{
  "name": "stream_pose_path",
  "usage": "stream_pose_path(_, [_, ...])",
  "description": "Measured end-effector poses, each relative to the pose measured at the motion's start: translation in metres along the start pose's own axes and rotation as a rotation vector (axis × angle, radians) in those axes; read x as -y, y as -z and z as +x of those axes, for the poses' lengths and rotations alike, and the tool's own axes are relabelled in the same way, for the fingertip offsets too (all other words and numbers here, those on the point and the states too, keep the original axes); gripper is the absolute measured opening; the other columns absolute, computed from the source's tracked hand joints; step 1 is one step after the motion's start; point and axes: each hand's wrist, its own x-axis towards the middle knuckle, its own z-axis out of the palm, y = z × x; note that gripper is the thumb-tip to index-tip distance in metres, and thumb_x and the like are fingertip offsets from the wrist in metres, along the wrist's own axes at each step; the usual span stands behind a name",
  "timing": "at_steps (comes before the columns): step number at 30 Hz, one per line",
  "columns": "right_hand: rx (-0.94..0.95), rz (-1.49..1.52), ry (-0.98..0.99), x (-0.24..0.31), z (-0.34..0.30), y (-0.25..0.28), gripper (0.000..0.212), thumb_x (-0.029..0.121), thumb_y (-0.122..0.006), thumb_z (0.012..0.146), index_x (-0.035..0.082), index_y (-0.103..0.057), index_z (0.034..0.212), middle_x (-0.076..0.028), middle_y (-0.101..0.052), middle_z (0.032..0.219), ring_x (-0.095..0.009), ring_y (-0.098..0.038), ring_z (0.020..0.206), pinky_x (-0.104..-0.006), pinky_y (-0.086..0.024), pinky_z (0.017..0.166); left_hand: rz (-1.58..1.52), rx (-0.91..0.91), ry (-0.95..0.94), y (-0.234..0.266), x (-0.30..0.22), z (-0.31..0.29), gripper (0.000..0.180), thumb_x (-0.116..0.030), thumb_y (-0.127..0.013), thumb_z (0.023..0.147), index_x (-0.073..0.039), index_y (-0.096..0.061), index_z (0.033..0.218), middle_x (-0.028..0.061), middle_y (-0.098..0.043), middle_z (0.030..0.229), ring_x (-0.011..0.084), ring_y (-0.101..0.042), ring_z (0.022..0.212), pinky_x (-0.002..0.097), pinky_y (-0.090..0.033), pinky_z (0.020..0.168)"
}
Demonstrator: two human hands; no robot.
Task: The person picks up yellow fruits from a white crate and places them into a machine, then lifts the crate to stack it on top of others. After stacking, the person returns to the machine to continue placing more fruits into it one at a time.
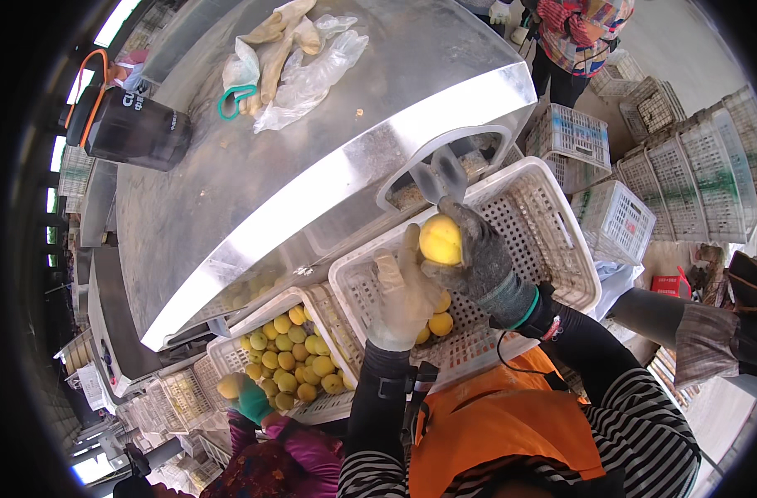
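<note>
Leftmost, at ten o'clock, a dark bottle (pixel 138 129) with an orange loop on the grey metal tabletop (pixel 229 183). Toward half past seven, a co-worker's hand (pixel 252 400) in a green-cuffed glove, with a fruit (pixel 228 385) at its fingers; just beside, at seven, a fruit-filled crate (pixel 334 325). At eleven, loose pale gloves (pixel 275 62) touching crumpled clear plastic (pixel 322 73). Near centre, toward five, the left hand (pixel 401 303) in a cream glove, fingers raised and parted beside a yellow fruit (pixel 440 239), contact unclear. At three, that fruit gripped by the right hand (pixel 488 264), dark-gloved, above a pale crate (pixel 532 232) with other yellow fruits (pixel 441 323) inside. Farther right, toward half past one, another person (pixel 579 33); between two and three, stacked crates (pixel 689 178).
</note>
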Motion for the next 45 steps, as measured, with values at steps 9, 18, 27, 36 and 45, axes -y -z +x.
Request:
stream_pose_path(9, [-0.161, -0.893, -0.340, -0.058, 0.094, -0.011, 0.082, 0.056, -0.060, 0.078, -0.004, -0.032, 0.127, -0.028, -0.042, 0.120, -0.035, -0.047, 0.113, -0.0411, -0.044, 0.093, 0.143, 0.174, 0.809, -0.105, 0.197, -0.065, 0.070, -0.053, -0.053, 0.081, -0.001, -0.045, 0.127, 0.0225, -0.045, 0.131, 0.0362, -0.045, 0.119, 0.0421, -0.040, 0.093])
stream_pose_path(18, [0.408, -0.385, -0.660, -0.207, -0.148, -0.163, 0.081, 0.045, -0.068, 0.075, 0.000, -0.035, 0.134, -0.019, -0.049, 0.124, -0.028, -0.050, 0.111, -0.0392, -0.041, 0.092, 0.334, 0.346, 1.076, -0.213, 0.307, -0.124, 0.055, -0.031, -0.062, 0.074, 0.002, -0.049, 0.116, 0.0266, -0.057, 0.108, 0.0397, -0.057, 0.103, 0.0435, -0.044, 0.090])
stream_pose_path(27, [0.046, 0.099, -0.668, -0.115, -0.072, -0.100, 0.058, 0.036, -0.077, 0.067, 0.002, -0.055, 0.108, -0.016, -0.058, 0.108, -0.029, -0.056, 0.101, -0.0362, -0.045, 0.086, -0.892, -0.234, 0.768, -0.160, 0.230, -0.098, 0.047, -0.015, -0.066, 0.076, 0.000, -0.049, 0.117, 0.0166, -0.051, 0.116, 0.0243, -0.058, 0.100, 0.0307, -0.051, 0.080])
stream_pose_path(36, [-0.161, 0.148, -0.207, 0.004, -0.009, -0.004, 0.085, 0.033, -0.074, 0.072, -0.003, -0.028, 0.135, -0.021, -0.039, 0.134, -0.035, -0.040, 0.123, -0.0420, -0.033, 0.103, -1.248, -0.282, 0.480, -0.026, 0.019, -0.025, 0.051, -0.015, -0.056, 0.087, -0.011, -0.035, 0.133, 0.0119, -0.050, 0.118, 0.0246, -0.055, 0.104, 0.0359, -0.052, 0.081])
stream_pose_path(45, [-0.261, -0.548, -0.252, -0.078, 0.070, -0.011, 0.082, 0.042, -0.071, 0.072, -0.002, -0.031, 0.128, -0.027, -0.041, 0.124, -0.043, -0.042, 0.114, -0.0491, -0.036, 0.097, -1.764, -0.257, 0.570, -0.021, -0.001, 0.001, 0.046, -0.036, -0.055, 0.087, -0.004, -0.049, 0.120, 0.0133, -0.057, 0.108, 0.0332, -0.060, 0.094, 0.0493, -0.052, 0.080])
